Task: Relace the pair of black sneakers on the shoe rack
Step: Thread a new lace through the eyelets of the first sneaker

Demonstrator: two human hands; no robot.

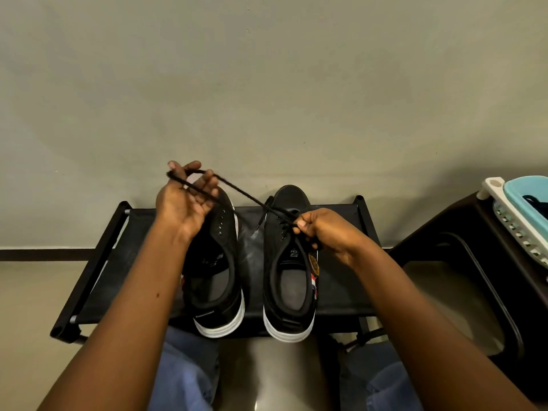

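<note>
Two black sneakers with white soles stand side by side on the black shoe rack, toes toward the wall. The left sneaker shows bare eyelets with no lace. The right sneaker has a black lace threaded through its upper eyelets. My left hand is raised above the left sneaker's toe and holds a loop of that lace, pulled taut up and to the left. My right hand pinches the lace at the right sneaker's eyelets.
A dark chair or stool stands to the right of the rack, with a pale blue and white plastic basket on it. A plain wall rises just behind the rack. My knees in blue trousers are below the rack's front edge.
</note>
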